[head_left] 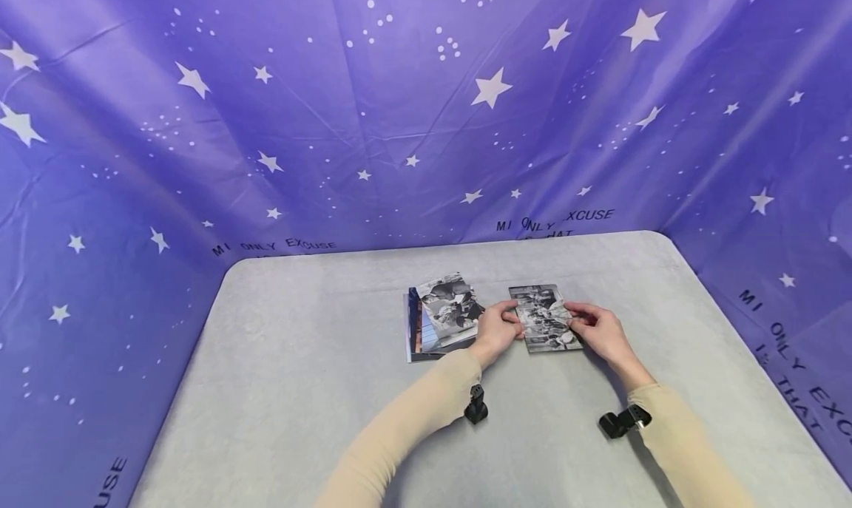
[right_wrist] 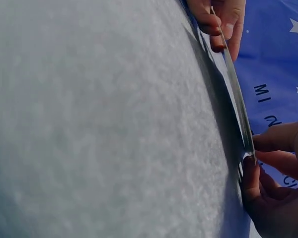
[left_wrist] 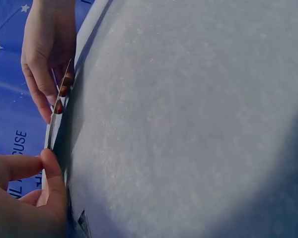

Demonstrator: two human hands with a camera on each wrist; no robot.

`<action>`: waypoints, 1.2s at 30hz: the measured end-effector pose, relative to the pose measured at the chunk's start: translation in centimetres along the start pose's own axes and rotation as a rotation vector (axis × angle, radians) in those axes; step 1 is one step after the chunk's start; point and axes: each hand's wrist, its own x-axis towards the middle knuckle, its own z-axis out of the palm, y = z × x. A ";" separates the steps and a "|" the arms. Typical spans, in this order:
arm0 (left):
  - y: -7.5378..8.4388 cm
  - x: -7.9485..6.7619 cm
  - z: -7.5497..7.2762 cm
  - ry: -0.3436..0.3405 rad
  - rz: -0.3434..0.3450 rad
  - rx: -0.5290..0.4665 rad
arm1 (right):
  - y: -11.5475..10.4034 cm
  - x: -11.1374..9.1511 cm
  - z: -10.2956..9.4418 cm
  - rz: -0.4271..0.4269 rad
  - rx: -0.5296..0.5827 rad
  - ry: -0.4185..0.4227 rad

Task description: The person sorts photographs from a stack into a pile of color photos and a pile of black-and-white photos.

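Note:
Between the two hands a black-and-white photo print point(head_left: 547, 317) is held by its left and right sides. My left hand point(head_left: 495, 332) pinches its left edge between thumb and fingers. At the opposite edge my right hand point(head_left: 602, 336) grips it the same way. Both wrist views show the photo print point(left_wrist: 54, 111) edge-on as a thin strip, tilted, with a shadow on the table below it. Just left of the left hand lies a loose pile of photos point(head_left: 447, 308), a black-and-white one on top and coloured ones partly hidden underneath.
The grey table point(head_left: 299, 397) has rounded far corners. A purple curtain point(head_left: 399, 86) with white stars hangs behind it and along both sides. Small black cameras, one a wrist camera point(head_left: 475, 406), sit on the wrists over beige sleeves point(head_left: 406, 412).

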 end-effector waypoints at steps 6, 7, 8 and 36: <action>0.0 0.1 0.4 0.009 -0.039 0.036 | 0.3 0.1 -0.2 -0.030 -0.087 -0.027; 0.0 0.2 0.4 0.005 -0.041 0.045 | 0.4 0.1 -0.2 -0.039 -0.096 -0.033; 0.0 0.2 0.3 -0.003 -0.039 0.057 | 0.4 0.1 -0.2 -0.048 -0.105 -0.037; 0.1 -1.0 -2.7 -0.197 -0.111 -0.359 | 0.2 -0.5 0.1 0.033 0.196 -0.023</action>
